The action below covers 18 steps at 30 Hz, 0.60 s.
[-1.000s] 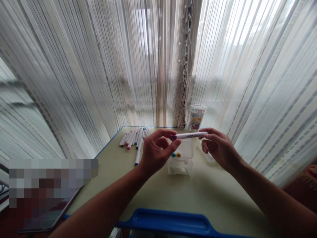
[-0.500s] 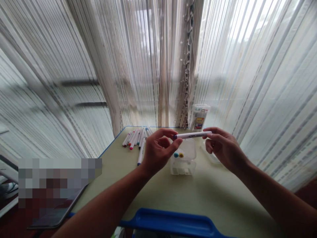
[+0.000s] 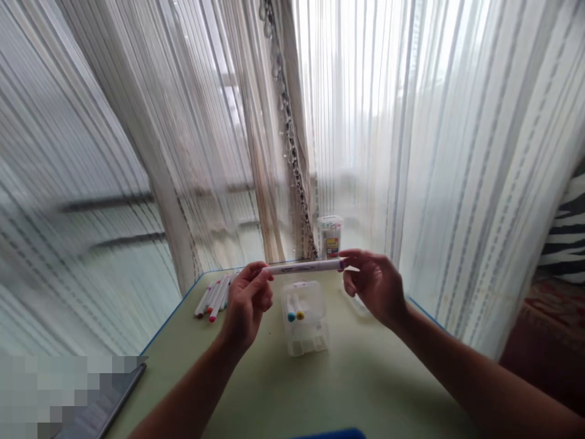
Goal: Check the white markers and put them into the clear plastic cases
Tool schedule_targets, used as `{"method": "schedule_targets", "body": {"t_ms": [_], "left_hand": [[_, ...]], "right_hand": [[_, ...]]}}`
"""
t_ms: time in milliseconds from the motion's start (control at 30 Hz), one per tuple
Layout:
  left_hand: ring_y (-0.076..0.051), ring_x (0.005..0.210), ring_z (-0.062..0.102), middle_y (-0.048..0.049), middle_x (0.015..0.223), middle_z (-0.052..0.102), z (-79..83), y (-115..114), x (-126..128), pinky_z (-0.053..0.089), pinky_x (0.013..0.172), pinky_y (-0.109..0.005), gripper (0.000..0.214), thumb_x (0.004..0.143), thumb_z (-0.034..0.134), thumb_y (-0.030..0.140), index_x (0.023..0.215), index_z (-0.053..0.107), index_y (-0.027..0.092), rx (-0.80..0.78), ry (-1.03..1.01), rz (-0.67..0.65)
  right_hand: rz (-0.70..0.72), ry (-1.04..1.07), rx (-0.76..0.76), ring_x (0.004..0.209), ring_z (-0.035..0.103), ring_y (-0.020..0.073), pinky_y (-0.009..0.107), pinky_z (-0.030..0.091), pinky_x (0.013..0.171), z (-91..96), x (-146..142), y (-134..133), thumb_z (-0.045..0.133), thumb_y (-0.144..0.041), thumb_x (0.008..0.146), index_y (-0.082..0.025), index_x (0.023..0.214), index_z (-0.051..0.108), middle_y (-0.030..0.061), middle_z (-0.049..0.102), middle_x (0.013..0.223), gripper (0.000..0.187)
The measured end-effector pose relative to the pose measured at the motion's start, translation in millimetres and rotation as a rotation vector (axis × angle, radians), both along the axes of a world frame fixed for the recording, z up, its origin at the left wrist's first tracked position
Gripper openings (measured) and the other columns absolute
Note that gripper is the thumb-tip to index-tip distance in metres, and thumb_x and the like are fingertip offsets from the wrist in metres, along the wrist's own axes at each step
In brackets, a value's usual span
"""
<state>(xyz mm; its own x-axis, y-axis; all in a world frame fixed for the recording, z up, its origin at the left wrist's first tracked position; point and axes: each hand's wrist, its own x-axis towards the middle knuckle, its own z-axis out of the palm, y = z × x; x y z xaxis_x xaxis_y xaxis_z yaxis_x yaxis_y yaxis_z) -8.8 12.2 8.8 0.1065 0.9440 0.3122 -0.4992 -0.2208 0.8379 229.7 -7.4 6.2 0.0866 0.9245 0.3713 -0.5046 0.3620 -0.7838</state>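
Note:
A white marker [image 3: 305, 266] with a purple right end is held level above the table. My left hand [image 3: 245, 302] is closed in a pinch on its plain left end. Thumb and fingers of my right hand [image 3: 377, 289] grip the purple end. Just below the marker stands an open clear plastic box [image 3: 305, 349] with a raised lid. Two markers, one with a teal end [image 3: 291, 317] and one with a yellow end [image 3: 300, 315], lie in its lid side. Beside my left hand is a pile of several white markers [image 3: 214, 299], partly hidden by that hand.
A clear upright container [image 3: 331, 235] with a label stands at the table's back edge by the striped curtain [image 3: 365, 152]. Partly behind my right hand lies a clear plastic piece [image 3: 357, 303]. A dark flat panel [image 3: 121, 396] is at the lower left, and a blue edge [image 3: 333, 434] at the front.
The marker has been turned end for end: its purple end was in my left hand and is now at my right. The view has swung to the right and up.

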Motion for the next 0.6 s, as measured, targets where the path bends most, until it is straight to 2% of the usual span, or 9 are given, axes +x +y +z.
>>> {"method": "schedule_targets", "body": {"t_ms": [133, 333, 600], "left_hand": [[-0.003, 0.045, 0.043, 0.0030, 0.070, 0.060, 1.0, 4, -4, 0.035, 0.043, -0.016, 0.030, 0.070, 0.082, 0.021, 0.094, 0.065, 0.015, -0.089, -0.101, -0.058], [-0.004, 0.045, 0.044, 0.0010, 0.067, 0.062, -0.1, 7, -7, 0.035, 0.041, -0.016, 0.022, 0.072, 0.077, 0.014, 0.093, 0.068, 0.013, -0.155, -0.157, -0.072], [-0.004, 0.046, 0.043, 0.0021, 0.068, 0.061, -0.4, 8, -5, 0.034, 0.042, -0.016, 0.026, 0.070, 0.080, 0.020, 0.092, 0.067, 0.015, -0.097, -0.092, -0.051]], "right_hand": [[0.021, 0.021, -0.006, 0.039, 0.049, 0.0119, 0.026, 0.033, 0.039, -5.0, 1, 5, 0.055, -0.043, 0.080, -0.017, 0.084, 0.075, 0.0053, 0.068, 0.070, 0.033], [0.037, 0.031, 0.006, 0.038, 0.049, 0.0111, 0.025, 0.033, 0.039, -3.9, -2, 4, 0.056, -0.038, 0.080, -0.016, 0.085, 0.075, 0.0053, 0.068, 0.069, 0.029], [0.008, -0.078, 0.056, 0.041, 0.051, 0.0100, 0.023, 0.035, 0.038, 2.3, -3, -6, 0.068, -0.035, 0.078, -0.016, 0.091, 0.075, 0.0045, 0.069, 0.071, 0.024]]}}
